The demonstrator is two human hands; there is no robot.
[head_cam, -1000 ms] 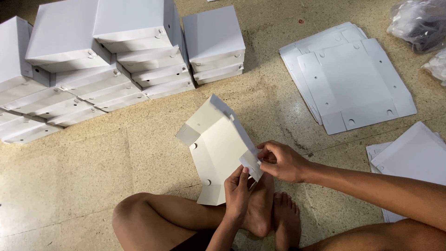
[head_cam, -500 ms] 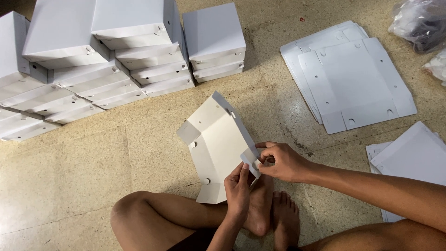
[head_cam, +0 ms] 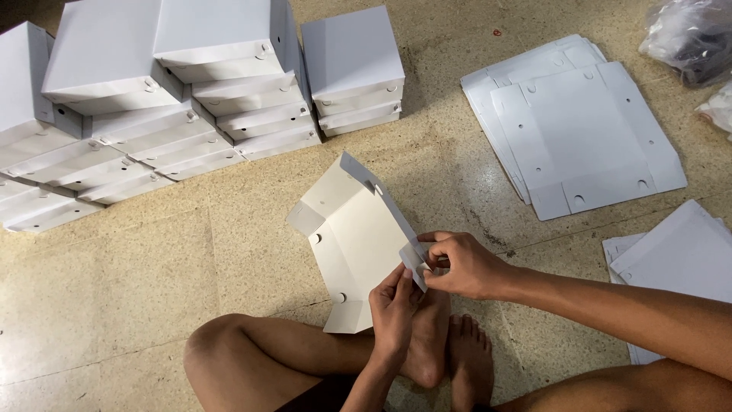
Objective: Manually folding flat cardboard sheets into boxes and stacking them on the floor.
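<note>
A partly folded white cardboard box blank [head_cam: 352, 238] is held tilted above the tiled floor in front of my crossed legs. My right hand [head_cam: 461, 265] pinches the small corner flap at the blank's near right end. My left hand [head_cam: 395, 311] comes up from below and grips the same corner, fingers against the flap. Two side walls of the blank are bent upward, and punched holes show along its edges.
Stacks of folded white boxes [head_cam: 175, 91] fill the far left, with another stack [head_cam: 354, 69] beside them. A pile of flat blanks [head_cam: 579, 122] lies at the far right, more white sheets [head_cam: 679, 263] at the near right. Plastic bags [head_cam: 690, 38] sit in the top right corner.
The blank has shifted slightly and tilted a little more upright. Both hands stay pinched on its near right corner flap, the fingers working closer together.
</note>
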